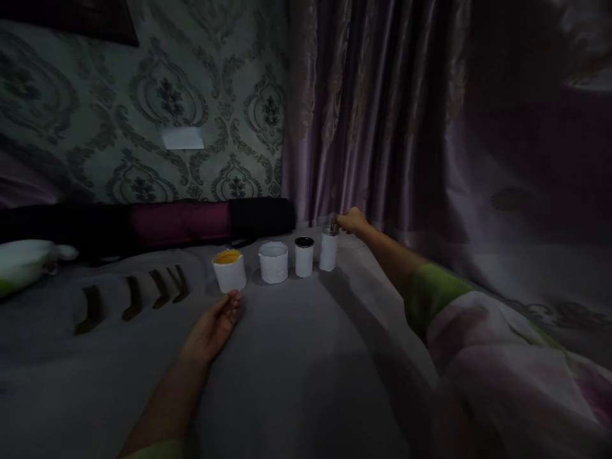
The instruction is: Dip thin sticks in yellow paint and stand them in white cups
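Observation:
My right hand (352, 221) is at the rim of a tall, narrow white container (328, 252), its fingers pinched on a thin brown strip (333, 224) that stands at the opening. How deep the strip sits inside is hidden. Palm up, my left hand (217, 328) rests with loosely bent fingers just below a white container with a yellow inside (230, 274); nothing shows in it. Between the hands stand a wide white container with a pale inside (274, 264) and a narrower one with a dark inside (304, 259). Several brown bent strips (132, 298) lie in a row at left.
Everything stands on a grey sheet (287, 370). Behind is a long black and maroon roll (182, 223) against the patterned wall. A white and green object (29, 261) lies at the left edge. Purple curtains (377, 127) hang behind my right hand.

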`<state>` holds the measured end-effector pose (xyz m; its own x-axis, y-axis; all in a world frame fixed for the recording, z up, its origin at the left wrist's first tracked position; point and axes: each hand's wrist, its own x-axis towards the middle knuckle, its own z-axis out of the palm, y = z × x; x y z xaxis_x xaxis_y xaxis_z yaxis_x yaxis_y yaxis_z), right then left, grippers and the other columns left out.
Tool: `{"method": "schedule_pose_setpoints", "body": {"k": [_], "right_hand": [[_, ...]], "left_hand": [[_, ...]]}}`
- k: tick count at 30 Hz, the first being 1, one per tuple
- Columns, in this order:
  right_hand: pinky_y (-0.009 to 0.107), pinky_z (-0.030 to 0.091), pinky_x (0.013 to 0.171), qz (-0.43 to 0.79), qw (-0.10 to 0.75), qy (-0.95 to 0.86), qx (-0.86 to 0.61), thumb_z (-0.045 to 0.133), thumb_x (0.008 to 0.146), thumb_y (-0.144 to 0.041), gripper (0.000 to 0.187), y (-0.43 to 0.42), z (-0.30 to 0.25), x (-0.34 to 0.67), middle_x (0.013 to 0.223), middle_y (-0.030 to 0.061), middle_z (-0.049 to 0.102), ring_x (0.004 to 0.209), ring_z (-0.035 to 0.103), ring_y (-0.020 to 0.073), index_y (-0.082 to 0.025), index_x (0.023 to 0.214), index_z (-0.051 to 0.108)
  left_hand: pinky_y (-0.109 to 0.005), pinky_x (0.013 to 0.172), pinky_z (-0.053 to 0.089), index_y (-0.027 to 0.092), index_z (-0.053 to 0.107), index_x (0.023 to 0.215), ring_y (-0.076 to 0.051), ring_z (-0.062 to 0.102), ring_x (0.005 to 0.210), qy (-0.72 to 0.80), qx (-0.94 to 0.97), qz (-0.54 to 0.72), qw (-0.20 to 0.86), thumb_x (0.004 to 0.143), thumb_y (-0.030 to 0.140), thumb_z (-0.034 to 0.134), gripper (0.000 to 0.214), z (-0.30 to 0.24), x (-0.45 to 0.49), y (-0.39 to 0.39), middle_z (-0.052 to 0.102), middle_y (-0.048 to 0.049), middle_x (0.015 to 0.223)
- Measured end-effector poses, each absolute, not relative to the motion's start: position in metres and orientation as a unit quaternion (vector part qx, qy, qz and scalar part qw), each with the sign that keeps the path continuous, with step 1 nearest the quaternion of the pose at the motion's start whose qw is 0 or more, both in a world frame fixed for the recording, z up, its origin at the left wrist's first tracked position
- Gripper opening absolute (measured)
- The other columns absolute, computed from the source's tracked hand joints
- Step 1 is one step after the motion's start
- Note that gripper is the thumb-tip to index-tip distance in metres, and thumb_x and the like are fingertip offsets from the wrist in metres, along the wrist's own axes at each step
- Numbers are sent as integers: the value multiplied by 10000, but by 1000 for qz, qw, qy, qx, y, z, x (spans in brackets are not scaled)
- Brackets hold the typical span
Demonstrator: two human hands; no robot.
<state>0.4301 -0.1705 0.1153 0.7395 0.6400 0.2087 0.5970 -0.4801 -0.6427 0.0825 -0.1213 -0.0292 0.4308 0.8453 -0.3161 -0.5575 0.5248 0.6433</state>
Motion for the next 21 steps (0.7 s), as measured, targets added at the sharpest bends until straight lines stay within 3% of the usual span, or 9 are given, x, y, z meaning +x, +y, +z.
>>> {"method": "schedule_pose_setpoints", "body": {"k": [11, 21], "right_hand": [[205, 409, 406, 46, 356, -351, -865, 536, 743, -324, 271, -170, 123, 426, 579, 79, 610, 455, 527, 110, -84, 691, 652], [194, 394, 385, 45, 388, -335, -857, 552, 737, -329, 253, -171, 121, 439, 545, 64, 593, 419, 491, 90, -100, 666, 632]], "left_hand": [[-159, 472, 498, 71, 602, 789, -77, 565, 560, 323, 232, 425, 814, 816, 34, 417, 190, -28, 83, -120, 605, -69, 706], [-162, 451, 492, 65, 600, 792, -83, 562, 547, 326, 228, 427, 812, 820, 41, 412, 192, -26, 83, -122, 604, -74, 699]]}}
